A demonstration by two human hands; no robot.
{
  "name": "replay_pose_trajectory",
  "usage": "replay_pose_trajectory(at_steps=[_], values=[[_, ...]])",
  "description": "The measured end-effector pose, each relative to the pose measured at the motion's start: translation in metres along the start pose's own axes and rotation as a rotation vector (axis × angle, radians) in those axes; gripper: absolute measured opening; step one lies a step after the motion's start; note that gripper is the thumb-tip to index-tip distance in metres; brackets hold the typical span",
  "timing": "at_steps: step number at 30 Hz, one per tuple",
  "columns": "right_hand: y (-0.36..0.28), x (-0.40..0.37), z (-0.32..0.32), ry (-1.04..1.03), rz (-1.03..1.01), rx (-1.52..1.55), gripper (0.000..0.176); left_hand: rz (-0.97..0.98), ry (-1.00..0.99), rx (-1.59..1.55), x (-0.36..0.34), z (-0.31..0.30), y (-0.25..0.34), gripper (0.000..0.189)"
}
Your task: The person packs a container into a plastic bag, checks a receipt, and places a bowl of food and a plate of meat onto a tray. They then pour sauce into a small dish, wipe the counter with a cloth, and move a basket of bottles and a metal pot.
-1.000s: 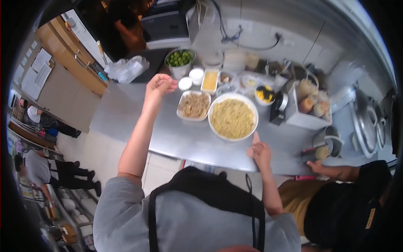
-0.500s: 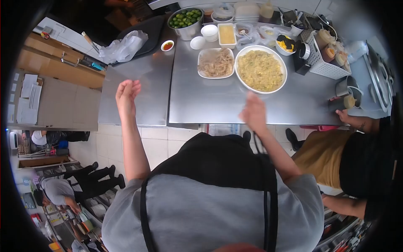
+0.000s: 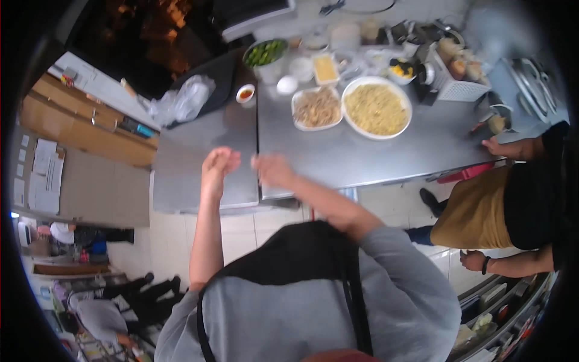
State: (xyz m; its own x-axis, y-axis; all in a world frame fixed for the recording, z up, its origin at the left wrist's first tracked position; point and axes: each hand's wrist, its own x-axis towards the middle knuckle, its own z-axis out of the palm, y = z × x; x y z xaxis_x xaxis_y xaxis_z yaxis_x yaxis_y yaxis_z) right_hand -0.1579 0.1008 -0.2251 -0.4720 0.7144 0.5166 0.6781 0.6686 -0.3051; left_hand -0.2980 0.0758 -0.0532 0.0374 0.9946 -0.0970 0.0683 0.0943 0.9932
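My left hand (image 3: 219, 167) is raised above the steel counter (image 3: 202, 145), fingers loosely bent and apart, with nothing visible in it. Facing it from the right is my right hand (image 3: 275, 171), smeared by motion, so its fingers cannot be made out. The two hands are apart. Beyond them on the counter are a white tub of shredded pale meat (image 3: 318, 110) and a large white bowl of yellow fried rice (image 3: 376, 108). Neither hand touches these. A small dish of red sauce (image 3: 245, 93) lies farther back on the left.
Green limes fill a metal pot (image 3: 265, 57) at the back, near a tub of yellow food (image 3: 326, 68). A plastic bag (image 3: 184, 99) lies left. At right stand a white basket of bottles (image 3: 455, 84) and another person, whose hand (image 3: 493, 145) is near the counter.
My right hand has swung left, away from the rice bowl and close to my left hand. My left hand appears farther right and lower. The whole view has shifted and tilted.
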Motion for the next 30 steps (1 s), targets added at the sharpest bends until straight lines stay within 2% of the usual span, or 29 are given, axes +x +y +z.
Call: replay_pose_trajectory(at_steps=[1, 2, 4, 6, 8, 10, 12, 14, 15, 17, 18, 20, 21, 23, 24, 27, 28, 30], values=[[-0.006, -0.02, 0.029, 0.192, -0.163, -0.027, 0.035, 0.01, -0.007, -0.004, 0.0, -0.001, -0.004, 0.019], [-0.029, -0.029, -0.018, -0.129, -0.044, 0.182, 0.029, 0.005, -0.01, -0.012, 0.001, -0.003, -0.01, 0.018], [-0.035, -0.051, -0.024, -0.298, -0.132, 0.38, 0.02, -0.023, -0.019, -0.02, -0.001, 0.001, -0.018, 0.018], [-0.024, -0.077, -0.04, -0.235, -0.062, 0.645, 0.018, -0.023, -0.037, 0.016, -0.011, -0.001, -0.017, 0.018], [0.001, -0.105, -0.089, -0.054, 0.062, 0.768, 0.014, -0.11, 0.001, -0.075, -0.015, 0.02, -0.029, 0.018], [0.033, -0.142, -0.143, 0.017, 0.566, 0.618, 0.017, -0.121, -0.056, -0.067, -0.025, 0.04, -0.038, 0.017], [0.064, -0.168, -0.211, 0.062, 0.734, 0.481, 0.028, -0.115, -0.112, -0.067, -0.027, 0.065, -0.041, 0.017], [0.084, -0.185, -0.262, 0.126, 0.88, 0.278, 0.027, -0.081, -0.173, 0.006, -0.033, 0.091, -0.035, 0.016], [0.098, -0.193, -0.275, 0.13, 0.887, 0.251, 0.027, -0.073, -0.19, 0.006, -0.037, 0.105, -0.03, 0.015], [0.123, -0.208, -0.287, 0.138, 0.769, -0.1, 0.026, -0.057, -0.227, 0.017, -0.042, 0.132, -0.023, 0.015], [0.126, -0.213, -0.294, 0.138, 0.769, -0.111, 0.026, -0.041, -0.247, 0.047, -0.043, 0.144, -0.019, 0.015], [0.127, -0.223, -0.298, 0.496, 0.364, -0.543, 0.023, -0.029, -0.257, 0.055, -0.051, 0.163, -0.01, 0.015], [0.126, -0.228, -0.301, 0.492, 0.362, -0.542, 0.023, -0.001, -0.274, 0.067, -0.053, 0.171, -0.008, 0.015], [0.116, -0.244, -0.301, 0.467, 0.628, 0.049, 0.019, 0.014, -0.284, 0.089, -0.06, 0.181, -0.01, 0.015], [0.112, -0.256, -0.298, 0.462, 0.635, 0.053, 0.019, 0.005, -0.284, 0.091, -0.064, 0.183, -0.013, 0.015], [0.115, -0.311, -0.269, 0.475, 0.937, 0.441, 0.015, -0.011, -0.262, 0.081, -0.075, 0.185, -0.022, 0.015], [0.124, -0.331, -0.261, 0.471, 0.941, 0.443, 0.015, -0.032, -0.246, 0.106, -0.08, 0.185, -0.025, 0.015], [0.135, -0.374, -0.251, 0.377, 1.159, 0.202, 0.019, -0.066, -0.226, 0.138, -0.088, 0.185, -0.032, 0.015]])
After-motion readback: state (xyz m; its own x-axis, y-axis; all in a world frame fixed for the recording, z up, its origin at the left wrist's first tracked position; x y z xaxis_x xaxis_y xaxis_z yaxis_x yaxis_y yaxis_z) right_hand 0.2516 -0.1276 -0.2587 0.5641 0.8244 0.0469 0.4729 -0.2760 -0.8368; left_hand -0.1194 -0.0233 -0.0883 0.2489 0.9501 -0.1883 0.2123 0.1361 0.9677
